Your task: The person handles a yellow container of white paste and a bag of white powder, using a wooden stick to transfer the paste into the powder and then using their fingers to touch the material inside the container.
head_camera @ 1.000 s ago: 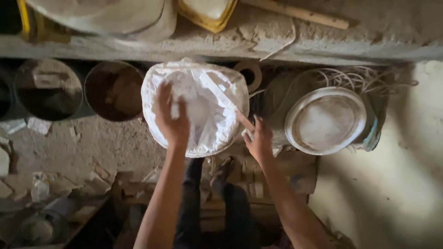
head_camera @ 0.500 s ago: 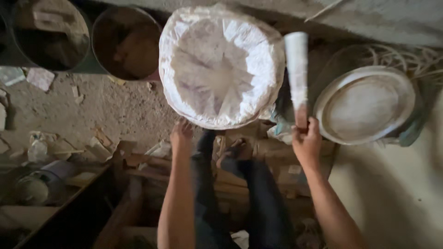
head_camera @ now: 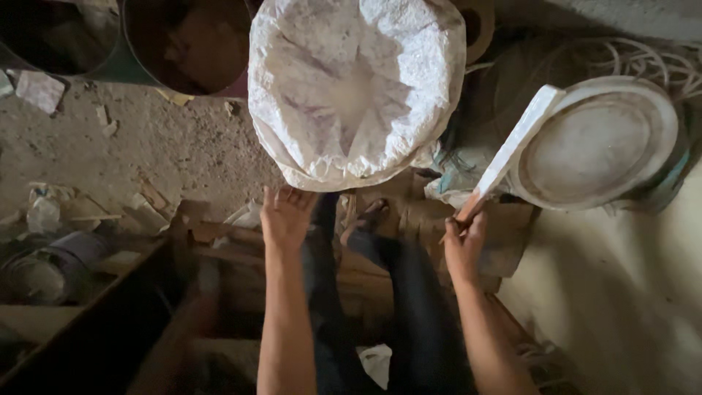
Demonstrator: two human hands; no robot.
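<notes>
A large white woven sack (head_camera: 356, 91) stands open on the ground, its rim rolled down, with white powder inside. My left hand (head_camera: 287, 214) is spread open just below the sack's near edge, palm down, holding nothing. My right hand (head_camera: 462, 241) grips the handle of a flat white-coated trowel (head_camera: 516, 142), whose blade points up and right over the rim of a round white-crusted pan (head_camera: 594, 143). My dark-trousered legs and one foot show between the two arms.
Two dark round buckets (head_camera: 186, 45) stand at the top left. A coil of pale cord (head_camera: 643, 62) lies behind the pan. Wooden planks (head_camera: 227, 245), scraps and a tin (head_camera: 44, 267) litter the dusty floor at left. A pale wall fills the lower right.
My hands have come out of the sack. The left has dropped to the sack's near edge; the right has swung the trowel from upright to slanting over the pan. The view has moved closer.
</notes>
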